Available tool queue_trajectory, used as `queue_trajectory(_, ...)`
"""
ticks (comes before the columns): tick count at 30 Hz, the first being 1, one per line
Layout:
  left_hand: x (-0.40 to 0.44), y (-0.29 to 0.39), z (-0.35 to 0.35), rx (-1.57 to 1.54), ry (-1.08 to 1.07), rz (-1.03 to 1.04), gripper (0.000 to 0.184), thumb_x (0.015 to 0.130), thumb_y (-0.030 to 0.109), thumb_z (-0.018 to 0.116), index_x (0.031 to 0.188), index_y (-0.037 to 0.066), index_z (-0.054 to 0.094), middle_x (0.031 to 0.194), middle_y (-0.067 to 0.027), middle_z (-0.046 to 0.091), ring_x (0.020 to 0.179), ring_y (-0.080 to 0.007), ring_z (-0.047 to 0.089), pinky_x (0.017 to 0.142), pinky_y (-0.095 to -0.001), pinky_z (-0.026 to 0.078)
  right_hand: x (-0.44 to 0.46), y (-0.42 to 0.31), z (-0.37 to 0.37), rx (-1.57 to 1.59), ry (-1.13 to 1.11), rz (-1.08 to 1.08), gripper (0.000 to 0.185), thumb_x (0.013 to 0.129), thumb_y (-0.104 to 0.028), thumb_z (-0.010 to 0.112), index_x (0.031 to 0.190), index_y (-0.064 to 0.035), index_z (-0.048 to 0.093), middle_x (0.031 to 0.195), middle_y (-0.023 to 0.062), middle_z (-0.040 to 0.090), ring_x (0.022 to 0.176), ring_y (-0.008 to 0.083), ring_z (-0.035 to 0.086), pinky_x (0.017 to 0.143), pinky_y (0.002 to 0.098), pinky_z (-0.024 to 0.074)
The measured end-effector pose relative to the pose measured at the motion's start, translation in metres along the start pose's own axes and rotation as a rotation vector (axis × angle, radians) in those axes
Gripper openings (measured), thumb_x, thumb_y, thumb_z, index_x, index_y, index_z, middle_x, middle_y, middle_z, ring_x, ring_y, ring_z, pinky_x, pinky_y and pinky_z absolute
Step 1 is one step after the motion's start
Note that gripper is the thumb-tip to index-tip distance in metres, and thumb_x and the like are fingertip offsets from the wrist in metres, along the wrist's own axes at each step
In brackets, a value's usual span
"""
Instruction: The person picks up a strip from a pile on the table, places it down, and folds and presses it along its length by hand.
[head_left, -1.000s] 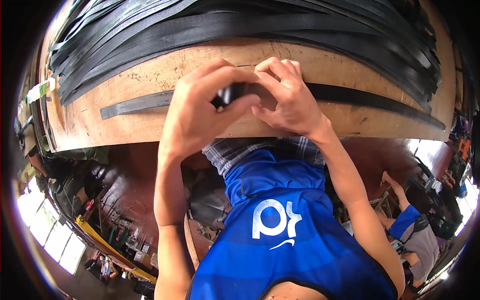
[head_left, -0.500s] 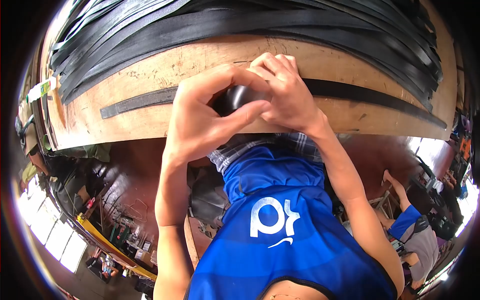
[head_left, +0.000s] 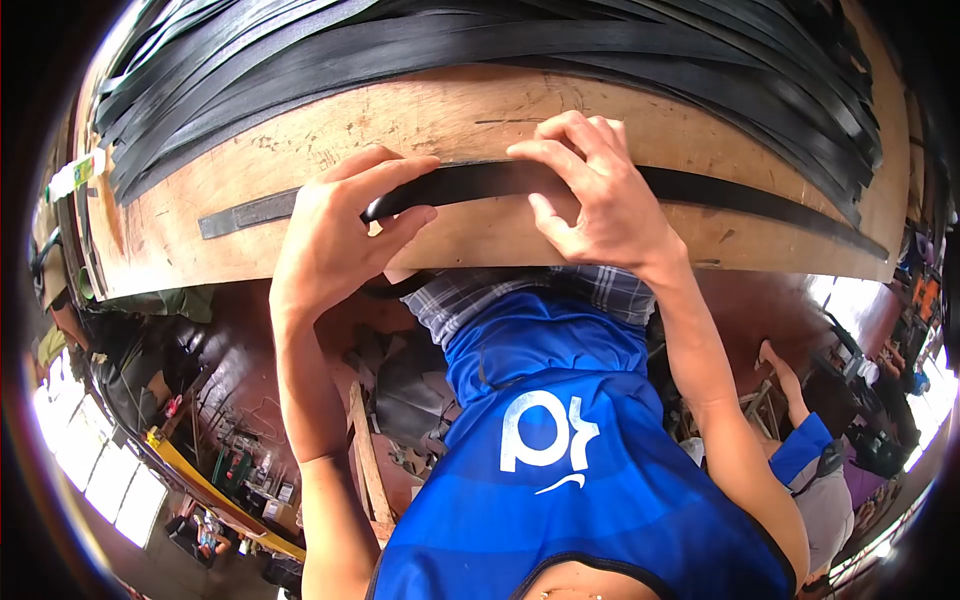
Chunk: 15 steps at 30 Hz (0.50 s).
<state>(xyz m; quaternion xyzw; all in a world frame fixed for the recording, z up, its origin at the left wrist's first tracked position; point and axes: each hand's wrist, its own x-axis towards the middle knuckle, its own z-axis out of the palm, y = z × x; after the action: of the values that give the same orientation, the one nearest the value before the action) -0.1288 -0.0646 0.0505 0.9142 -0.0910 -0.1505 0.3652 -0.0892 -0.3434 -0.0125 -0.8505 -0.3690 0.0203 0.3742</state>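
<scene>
A long black strip (head_left: 487,184), which looks like rubber or leather, runs from side to side along the near part of the wooden table (head_left: 400,112). My left hand (head_left: 340,215) has thumb and fingers across its two edges, left of the middle, where the strip curls up slightly. To the right, my right hand (head_left: 610,205) straddles the same strip, fingertips at the far edge and thumb at the near edge. The strip is blurred beside this hand. A duller, greyer end (head_left: 245,216) lies flat beyond my left hand; whether it is the same piece I cannot tell.
A thick pile of black strips (head_left: 480,45) covers the table's far side. A bottle with a green and white label (head_left: 78,176) is at the left edge. Black scraps (head_left: 405,395) lie on the floor. A person in grey and blue (head_left: 815,480) is behind at lower right.
My hands were close together around a bent dark part of the strip. They have moved apart, left hand to the left and right hand slightly right, and the strip lies flatter between them.
</scene>
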Motion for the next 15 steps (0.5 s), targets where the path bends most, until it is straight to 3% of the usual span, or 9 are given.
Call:
queue_trajectory(5, 0.006, -0.006, 0.003, 0.006, 0.05, 0.122, 0.037, 0.085, 0.012, 0.083, 0.12, 0.007, 0.076, 0.101, -0.0114, 0.073, 0.089, -0.0318, 0.072, 0.08, -0.0378, 0.058, -0.014, 0.001, -0.026, -0.119, -0.039, 0.109, 0.04, 0.079, -0.01, 0.08, 0.119, -0.0094, 0.073, 0.111, 0.0076, 0.063, 0.103, 0.0279, 0.061, 0.096, 0.0403, 0.047)
queue_trajectory(15, 0.008, 0.001, 0.012, -0.038, 0.055, 0.155, 0.04, 0.08, 0.005, 0.085, 0.119, 0.007, 0.077, 0.099, -0.0113, 0.072, 0.089, -0.0319, 0.072, 0.079, -0.0392, 0.058, -0.022, 0.009, -0.035, 0.001, -0.042, 0.157, 0.037, 0.083, -0.011, 0.079, 0.12, -0.0087, 0.07, 0.109, 0.008, 0.06, 0.1, 0.0281, 0.061, 0.091, 0.0399, 0.0486)
